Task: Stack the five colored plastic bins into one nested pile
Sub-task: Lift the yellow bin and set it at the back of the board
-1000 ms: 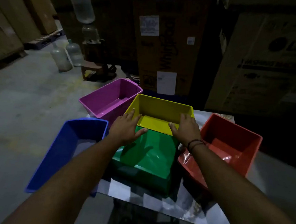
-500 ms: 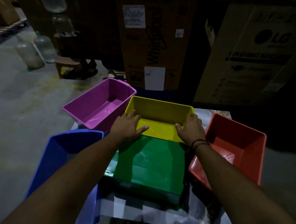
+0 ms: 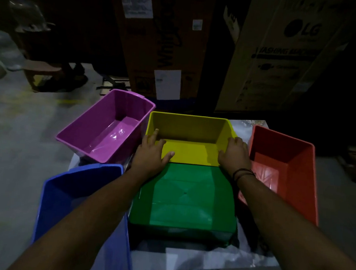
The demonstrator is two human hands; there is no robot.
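Nearest, under both wrists, an open green rectangular plastic bin (image 3: 185,198) is sat on the pale table (image 3: 204,258), with a blue plastic bin (image 3: 68,200) off the left forearm's outer side. The yellow rectangular plastic bin (image 3: 189,136) is gripped at its near corners: left hand (image 3: 151,154) and right hand (image 3: 235,154) are curled over the rim, thumbs inside. A purple plastic bin (image 3: 108,128) is parked beyond the left hand, a red-orange one (image 3: 289,167) just outside the right.

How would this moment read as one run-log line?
both hands, left, right, grip yellow plastic bin | green plastic bin nearest | nothing nested yet
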